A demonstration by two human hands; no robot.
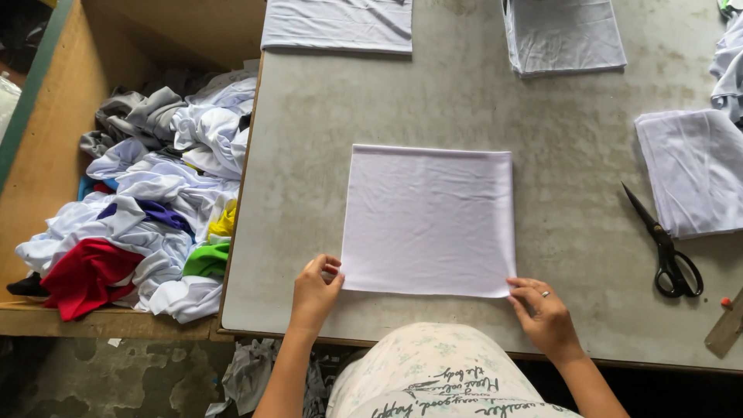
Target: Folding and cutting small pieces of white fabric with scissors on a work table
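Observation:
A square piece of white cloth point(429, 219) lies flat on the grey table point(309, 155). My left hand point(313, 292) pinches its near left corner between thumb and fingers. At the near right corner, my right hand point(545, 313), with a ring on one finger, presses its fingertips on the cloth's edge. Both hands rest near the table's front edge.
Black scissors point(664, 246) lie to the right. Folded white cloth pieces sit at the far left point(338, 23), far middle point(563, 35) and right point(693, 166). A wooden bin point(46, 155) on the left holds a heap of mixed scraps point(155, 201). A ruler end point(726, 329) shows at bottom right.

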